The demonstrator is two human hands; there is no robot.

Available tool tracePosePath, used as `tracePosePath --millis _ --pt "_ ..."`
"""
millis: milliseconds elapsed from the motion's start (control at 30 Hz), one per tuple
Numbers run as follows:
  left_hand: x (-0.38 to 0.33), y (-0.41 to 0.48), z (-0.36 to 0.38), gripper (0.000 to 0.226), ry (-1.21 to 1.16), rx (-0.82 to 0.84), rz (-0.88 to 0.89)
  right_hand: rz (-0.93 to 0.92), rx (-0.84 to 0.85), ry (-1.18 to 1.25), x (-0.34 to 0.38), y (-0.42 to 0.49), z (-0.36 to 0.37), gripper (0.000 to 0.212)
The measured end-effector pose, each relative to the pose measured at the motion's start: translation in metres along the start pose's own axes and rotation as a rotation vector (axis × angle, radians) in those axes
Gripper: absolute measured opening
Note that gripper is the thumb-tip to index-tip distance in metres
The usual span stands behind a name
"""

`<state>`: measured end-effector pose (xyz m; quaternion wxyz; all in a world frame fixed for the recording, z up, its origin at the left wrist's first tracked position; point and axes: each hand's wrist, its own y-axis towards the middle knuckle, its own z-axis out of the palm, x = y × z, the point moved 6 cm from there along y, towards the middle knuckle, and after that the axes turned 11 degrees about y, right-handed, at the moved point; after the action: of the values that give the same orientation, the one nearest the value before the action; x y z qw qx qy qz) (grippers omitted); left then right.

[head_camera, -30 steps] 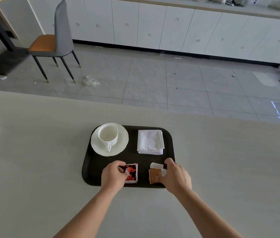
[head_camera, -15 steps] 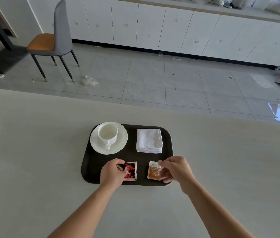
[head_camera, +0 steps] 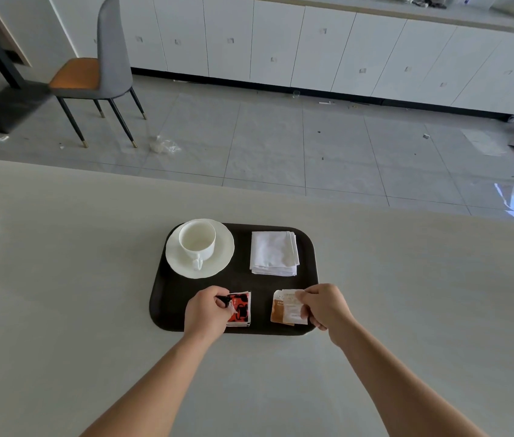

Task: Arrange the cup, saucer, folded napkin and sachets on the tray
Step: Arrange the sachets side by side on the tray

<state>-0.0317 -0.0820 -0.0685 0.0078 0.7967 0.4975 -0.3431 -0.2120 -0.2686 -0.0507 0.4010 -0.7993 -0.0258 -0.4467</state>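
**Red sachets (head_camera: 240,307), brown sachets (head_camera: 285,307) gripped**

Left grip (head_camera: 208,310) pinched the red sachets, right grip (head_camera: 325,305) the brown sachets, at the near edge of the tray (head_camera: 167,298). Beyond, cup (head_camera: 197,241) stood on saucer (head_camera: 221,258), left; folded napkin (head_camera: 274,257) lay right.

The left hand (head_camera: 206,310) and right hand (head_camera: 328,307) are bare, and so are both slender forearms (head_camera: 385,383).

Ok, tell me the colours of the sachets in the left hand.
Red sachets with black pattern; head view.
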Motion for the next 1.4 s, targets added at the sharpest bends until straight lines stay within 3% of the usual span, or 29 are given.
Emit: tracePosePath --millis 133,300,400,600,700,767,900,1000,1167,1267,1400 --pt "0.000 -0.001 0.000 0.029 -0.001 0.002 0.002 0.008 0.042 -0.079 -0.002 -0.001 0.005 0.014" --pt "0.000 0.000 0.000 0.030 0.021 0.000 0.008 -0.060 0.213 0.196 0.007 -0.017 0.001 0.017" --pt "0.001 0.000 0.001 0.030 0.018 0.007 -0.001 -0.103 0.241 0.211 0.001 -0.022 0.007 0.012" --pt "0.001 -0.001 0.000 0.030 -0.010 0.010 0.001 -0.286 0.117 -0.337 -0.013 -0.016 0.015 0.021" --pt "0.000 -0.001 0.000 0.030 -0.009 0.009 0.002 -0.375 0.069 -0.634 -0.005 -0.016 0.015 0.043" --pt "-0.001 -0.001 0.000 0.030 -0.005 0.011 0.005 -0.386 0.034 -0.753 0.001 -0.013 0.013 0.044" --pt "-0.001 -0.002 -0.001 0.031 0.007 0.002 0.009 -0.313 -0.061 -0.688 0.008 -0.005 0.005 0.031" --pt "-0.002 -0.002 -0.002 0.030 0.011 0.006 0.009 -0.263 -0.069 -0.678 0.004 -0.004 0.009 0.032" --pt "-0.002 -0.003 -0.001 0.030 0.004 0.009 0.009 -0.306 -0.114 -0.509 0.002 -0.006 0.003 0.011" --pt "-0.003 -0.002 -0.001 0.030 0.016 0.007 0.012 -0.323 -0.066 -0.401 0.015 0.000 -0.009 0.024" --pt "-0.002 -0.002 -0.001 0.030 0.019 0.002 0.011 -0.347 0.079 -0.529 0.035 0.014 0.000 0.042"
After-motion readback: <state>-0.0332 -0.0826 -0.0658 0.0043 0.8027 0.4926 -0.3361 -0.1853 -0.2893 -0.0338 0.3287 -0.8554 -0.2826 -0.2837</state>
